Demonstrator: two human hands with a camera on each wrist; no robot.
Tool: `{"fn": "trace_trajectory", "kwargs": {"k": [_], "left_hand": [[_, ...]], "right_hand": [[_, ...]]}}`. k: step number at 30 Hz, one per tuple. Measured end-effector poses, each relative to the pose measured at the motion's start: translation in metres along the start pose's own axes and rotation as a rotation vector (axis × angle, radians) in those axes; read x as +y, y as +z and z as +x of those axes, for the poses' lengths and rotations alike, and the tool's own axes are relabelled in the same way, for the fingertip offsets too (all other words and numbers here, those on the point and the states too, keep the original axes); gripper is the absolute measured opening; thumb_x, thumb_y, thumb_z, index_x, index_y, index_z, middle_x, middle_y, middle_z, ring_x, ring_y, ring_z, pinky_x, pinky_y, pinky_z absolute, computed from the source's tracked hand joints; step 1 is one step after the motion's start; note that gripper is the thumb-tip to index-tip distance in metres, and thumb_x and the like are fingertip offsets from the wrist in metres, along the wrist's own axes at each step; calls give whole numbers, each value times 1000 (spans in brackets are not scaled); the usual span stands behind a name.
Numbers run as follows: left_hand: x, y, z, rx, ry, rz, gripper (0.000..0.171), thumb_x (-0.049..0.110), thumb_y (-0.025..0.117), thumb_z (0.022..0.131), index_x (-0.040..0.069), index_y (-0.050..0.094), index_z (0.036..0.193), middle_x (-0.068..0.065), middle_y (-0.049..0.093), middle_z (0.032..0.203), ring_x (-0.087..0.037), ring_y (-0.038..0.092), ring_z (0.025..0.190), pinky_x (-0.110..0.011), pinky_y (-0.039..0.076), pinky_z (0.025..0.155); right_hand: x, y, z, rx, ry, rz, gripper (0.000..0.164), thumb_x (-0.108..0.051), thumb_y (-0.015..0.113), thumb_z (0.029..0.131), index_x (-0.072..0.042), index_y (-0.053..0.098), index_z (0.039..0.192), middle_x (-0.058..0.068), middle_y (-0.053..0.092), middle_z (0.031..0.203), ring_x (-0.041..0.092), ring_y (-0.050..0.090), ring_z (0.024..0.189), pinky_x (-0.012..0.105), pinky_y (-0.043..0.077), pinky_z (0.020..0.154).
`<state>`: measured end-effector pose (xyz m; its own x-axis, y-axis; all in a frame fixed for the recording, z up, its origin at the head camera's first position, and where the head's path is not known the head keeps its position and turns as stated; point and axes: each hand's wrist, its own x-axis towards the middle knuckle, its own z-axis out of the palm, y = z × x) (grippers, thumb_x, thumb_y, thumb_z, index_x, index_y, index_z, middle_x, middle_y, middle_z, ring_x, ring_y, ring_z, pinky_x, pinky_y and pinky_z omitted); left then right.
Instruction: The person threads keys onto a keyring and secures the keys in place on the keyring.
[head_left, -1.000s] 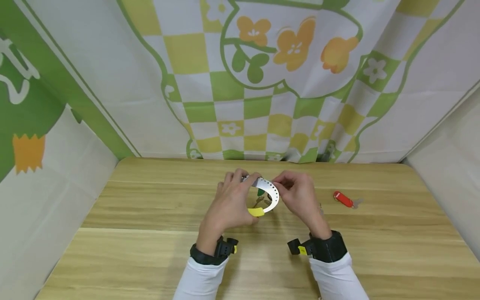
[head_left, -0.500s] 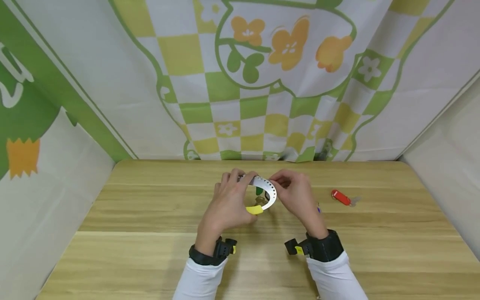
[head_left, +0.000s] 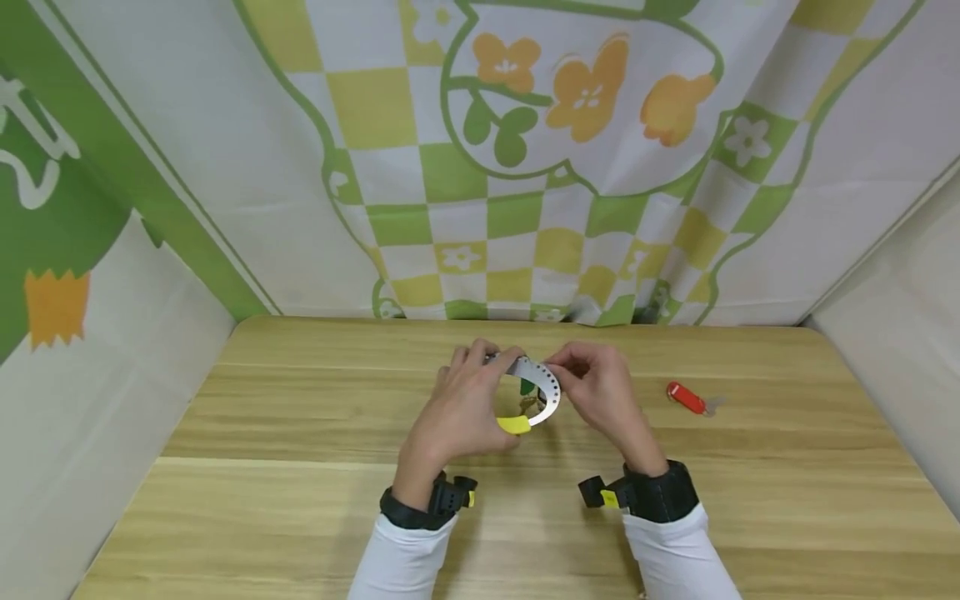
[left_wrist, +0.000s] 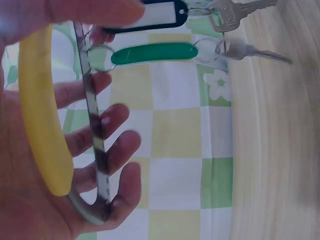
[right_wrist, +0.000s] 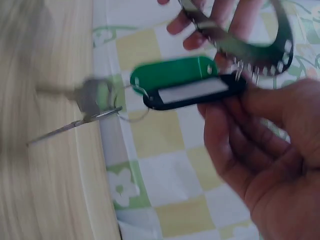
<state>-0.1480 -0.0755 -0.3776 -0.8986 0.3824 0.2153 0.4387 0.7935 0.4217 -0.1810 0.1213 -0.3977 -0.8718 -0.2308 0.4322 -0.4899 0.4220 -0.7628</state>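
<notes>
- Head view first, and the left hand (head_left: 459,408) had a good hold of the curved holder (head_left: 546,377), fingers bent over its metal strip, the yellow grip (head_left: 513,425) down by the thumb, all of it above the tabletop (head_left: 300,500) towards the back edge.
- Right up at the holder's row of holes was the right hand (head_left: 600,387), fingertips drawn together in a pinch, its catch too small to make out from here.
- A green tag (head_left: 527,387) showed through the holder's curve.
- Out to the right, a red tag (head_left: 686,397) and its silver key (head_left: 715,406) lay flat, towards the tabletop's back right corner.
- Over to the left wrist: four fingers curled about the strip, the yellow grip near the palm, and a thumb across one end of a dark tag (left_wrist: 165,14) with a pale label.
- Just below that, the green tag's ring met the strip, with a blurred key (left_wrist: 235,49) at its other end.
- Right wrist now, and here was the pinch: thumb and fingers on the dark tag's end, close beside the holes; whether its ring went through one, I couldn't tell.
</notes>
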Motion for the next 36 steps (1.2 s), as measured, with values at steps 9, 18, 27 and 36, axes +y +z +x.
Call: {"fn": "trace_trajectory", "kwargs": {"k": [9,18,27,36], "left_hand": [[-1,-5,-2,-95,41,-62,94,36,82,53,20,44,137,-2,43,121,-22,40,109,-43,36,82],[-2,-2,0,10,-14,6,91,37,81,50,24,45,133,-4,42,124,-27,39,110,-43,34,81],[1,0,1,45,-11,33,94,39,82,48,24,45,133,-5,42,123,-28,39,110,-44,34,80],[-3,-4,-2,-59,12,4,94,38,83,51,22,45,136,-4,43,124,-25,39,110,-42,35,80]], "right_hand": [[4,-6,-4,-20,-239,-119,14,-10,65,82,-24,69,83,-11,64,79,3,58,68,26,45,54],[-2,1,0,-16,7,-87,3,-18,65,83,-18,67,81,-9,62,73,6,58,62,26,46,56],[-2,3,0,19,88,-37,5,-16,66,82,-18,68,77,-6,61,69,10,57,59,29,45,53],[0,-1,-2,-17,-227,-196,12,-7,66,81,-19,67,79,-10,62,76,1,56,64,21,44,55]]}}
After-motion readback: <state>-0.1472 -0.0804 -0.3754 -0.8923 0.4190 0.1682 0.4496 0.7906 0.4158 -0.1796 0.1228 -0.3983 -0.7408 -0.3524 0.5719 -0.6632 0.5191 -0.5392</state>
